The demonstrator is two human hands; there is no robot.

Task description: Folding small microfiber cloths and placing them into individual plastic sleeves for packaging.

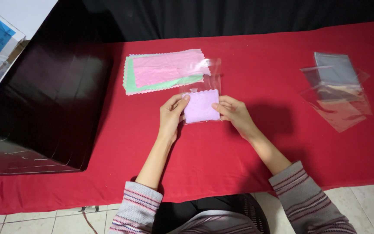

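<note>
Dim, soft lighting; glare on plastic bags (pixel 338 93), edges perhaps distorted.

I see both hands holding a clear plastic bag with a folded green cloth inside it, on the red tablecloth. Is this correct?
Not quite: the folded cloth inside the clear plastic bag is lilac, not green, as the head view shows. A green cloth does lie in the flat stack of cloths behind the bag. The rest holds: the left hand and right hand hold the bag on the red tablecloth.

Red cloth over the tabletop (pixel 221 156). Lilac folded fleece cloth (pixel 200 106) inside a clear plastic bag (pixel 204 82) at centre. Pink over green scallop-edged cloths (pixel 163 71) at upper centre. Clear, greyish plastic bags (pixel 336 89) at right. Glossy black box (pixel 44 104) at left. Grey, maroon-striped knit sleeves (pixel 308 199) below.
</note>
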